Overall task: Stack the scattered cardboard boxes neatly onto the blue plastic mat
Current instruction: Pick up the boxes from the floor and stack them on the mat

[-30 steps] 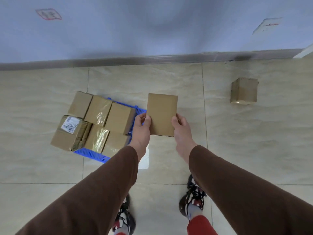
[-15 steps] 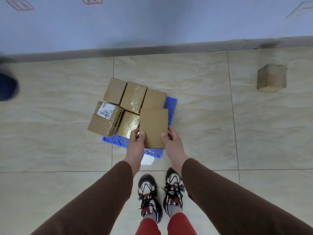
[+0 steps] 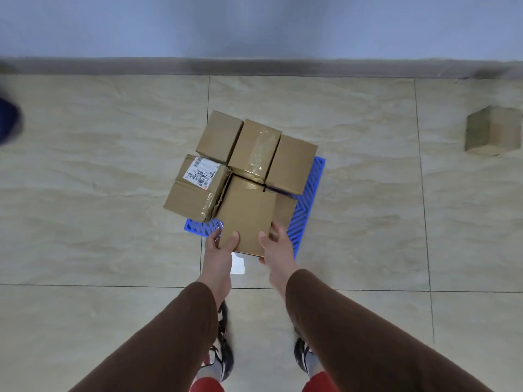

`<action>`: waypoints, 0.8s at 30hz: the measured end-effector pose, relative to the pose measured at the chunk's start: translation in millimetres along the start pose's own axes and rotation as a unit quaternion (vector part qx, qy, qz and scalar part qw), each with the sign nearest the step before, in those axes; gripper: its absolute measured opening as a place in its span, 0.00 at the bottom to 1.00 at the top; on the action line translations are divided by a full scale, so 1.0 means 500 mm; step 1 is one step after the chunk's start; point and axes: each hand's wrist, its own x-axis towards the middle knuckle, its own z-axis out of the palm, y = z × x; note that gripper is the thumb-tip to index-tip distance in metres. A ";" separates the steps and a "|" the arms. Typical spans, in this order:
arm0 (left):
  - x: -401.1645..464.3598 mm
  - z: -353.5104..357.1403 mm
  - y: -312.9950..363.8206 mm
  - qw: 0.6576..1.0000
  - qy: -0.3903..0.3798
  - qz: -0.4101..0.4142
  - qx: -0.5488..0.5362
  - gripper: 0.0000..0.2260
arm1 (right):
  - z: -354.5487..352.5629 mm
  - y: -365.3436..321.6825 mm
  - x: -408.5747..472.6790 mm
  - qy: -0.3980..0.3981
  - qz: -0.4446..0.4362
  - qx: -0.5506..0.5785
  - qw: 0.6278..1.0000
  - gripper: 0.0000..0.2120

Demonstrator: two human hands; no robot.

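A blue plastic mat lies on the tiled floor, mostly covered by several cardboard boxes. Among them are a labelled box at the left and a taped box at the back. I hold a plain cardboard box over the mat's near side, above the boxes there. My left hand grips its near left edge and my right hand grips its near right edge. One more cardboard box sits alone on the floor at the far right.
A grey skirting board and wall run across the back. A white scrap lies on the floor just in front of the mat. My shoes stand close behind it. A dark blue object shows at the left edge.
I have stepped closer to the mat, carrying the box from the right to above the mat's near side. The view has shifted right to left, so the lone box now sits at the right edge.
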 end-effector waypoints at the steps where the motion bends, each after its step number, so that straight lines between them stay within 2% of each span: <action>1: 0.021 -0.010 -0.005 1.000 0.011 -0.002 -0.010 0.26 | 0.015 0.011 0.011 0.002 0.002 0.005 1.000 0.22; 6: 0.111 -0.035 -0.021 0.998 -0.005 -0.014 -0.055 0.25 | 0.065 0.049 0.070 0.022 -0.005 0.038 0.999 0.22; 12: 0.157 -0.037 -0.029 0.992 -0.042 -0.039 -0.113 0.29 | 0.100 0.071 0.116 0.038 -0.014 0.043 0.998 0.24; 16: 0.175 -0.035 -0.026 0.992 -0.042 -0.040 -0.111 0.31 | 0.118 0.080 0.129 0.057 -0.019 0.057 0.997 0.25; 20: 0.185 -0.030 -0.020 0.993 -0.052 -0.042 -0.094 0.28 | 0.125 0.078 0.142 0.068 -0.032 0.030 0.997 0.25; 24: 0.192 -0.024 -0.018 0.995 -0.042 -0.047 -0.083 0.30 | 0.127 0.077 0.151 0.068 -0.039 0.004 0.997 0.25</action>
